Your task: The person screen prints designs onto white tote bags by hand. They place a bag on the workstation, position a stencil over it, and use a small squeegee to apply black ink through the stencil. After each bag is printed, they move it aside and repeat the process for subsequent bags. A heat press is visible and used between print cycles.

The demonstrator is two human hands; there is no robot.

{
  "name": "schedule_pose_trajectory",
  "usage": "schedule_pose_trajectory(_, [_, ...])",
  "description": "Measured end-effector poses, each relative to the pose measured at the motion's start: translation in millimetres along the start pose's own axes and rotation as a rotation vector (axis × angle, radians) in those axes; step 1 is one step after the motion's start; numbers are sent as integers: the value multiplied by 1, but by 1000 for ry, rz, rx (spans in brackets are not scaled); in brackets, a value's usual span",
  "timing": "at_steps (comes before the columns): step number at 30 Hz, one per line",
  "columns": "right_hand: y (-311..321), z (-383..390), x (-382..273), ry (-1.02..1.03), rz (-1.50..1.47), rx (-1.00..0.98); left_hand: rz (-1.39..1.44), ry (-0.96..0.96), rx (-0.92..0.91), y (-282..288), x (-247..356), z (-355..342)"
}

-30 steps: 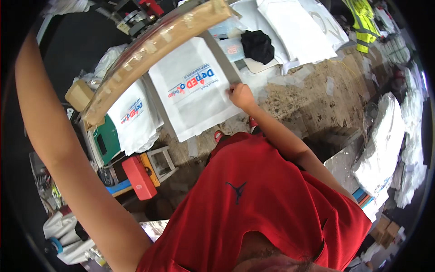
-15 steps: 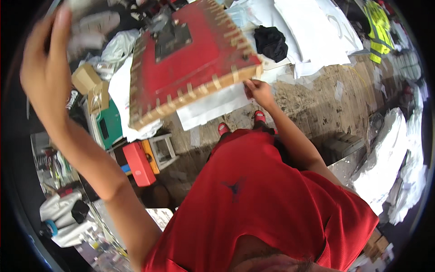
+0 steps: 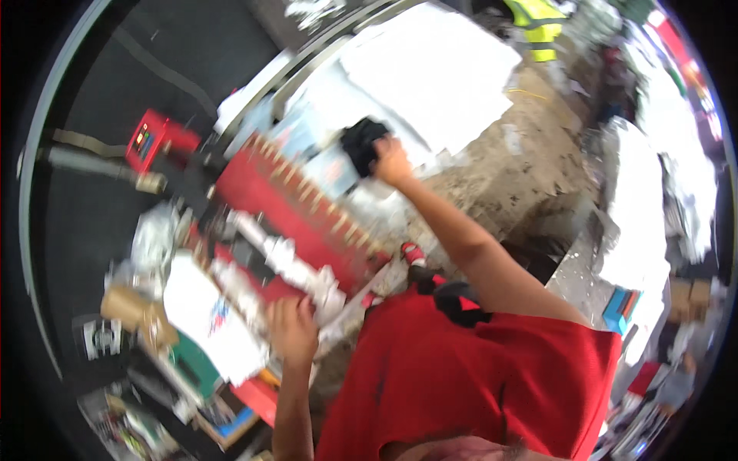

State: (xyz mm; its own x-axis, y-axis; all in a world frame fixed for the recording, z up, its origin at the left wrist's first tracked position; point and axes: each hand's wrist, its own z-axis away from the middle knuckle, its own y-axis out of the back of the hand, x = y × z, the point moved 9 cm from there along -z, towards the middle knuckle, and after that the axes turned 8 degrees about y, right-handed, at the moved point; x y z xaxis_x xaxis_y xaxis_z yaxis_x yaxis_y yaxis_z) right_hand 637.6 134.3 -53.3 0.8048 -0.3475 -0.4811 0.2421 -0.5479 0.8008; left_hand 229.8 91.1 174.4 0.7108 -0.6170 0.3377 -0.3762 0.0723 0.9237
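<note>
My right hand (image 3: 393, 163) reaches to the far side, its fingers closed on a crumpled black cloth (image 3: 361, 144). The cloth lies at the edge of white and pale-blue sheets. My left hand (image 3: 292, 329) is low and nearer to me, slightly blurred, with its fingers stretched out. It is beside a bunched white cloth (image 3: 296, 269), and I cannot make out whether they touch. This white cloth lies across a red board (image 3: 265, 180), whose edge carries a row of pale strips. Part of the board is hidden beneath the white cloth.
A stack of white sheets (image 3: 430, 69) lies at the far side. To the left are a red device (image 3: 157, 140) with a panel, a printed white sheet (image 3: 207, 307) and a brown carton (image 3: 138, 313). White bundles (image 3: 630, 207) line the right; a yellow vest (image 3: 538, 27) hangs far right.
My right hand has left the red board's edge and reached the black cloth. My left hand has come down from high at the left. The view has turned, and the board lies lower.
</note>
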Motion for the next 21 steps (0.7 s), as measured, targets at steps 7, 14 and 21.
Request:
schedule_pose_trajectory(7, [-43,-13,-26,-14,156,-368,-143,101,66,-12,-27,11])
schedule_pose_trajectory(14, [-3,-36,-4,-183,-109,-114,-196,54,55,-47,-38,4])
schedule_pose_trajectory(21, [78,-3,-50,-401,-1213,-83,-106,154,54,-38,-41,4])
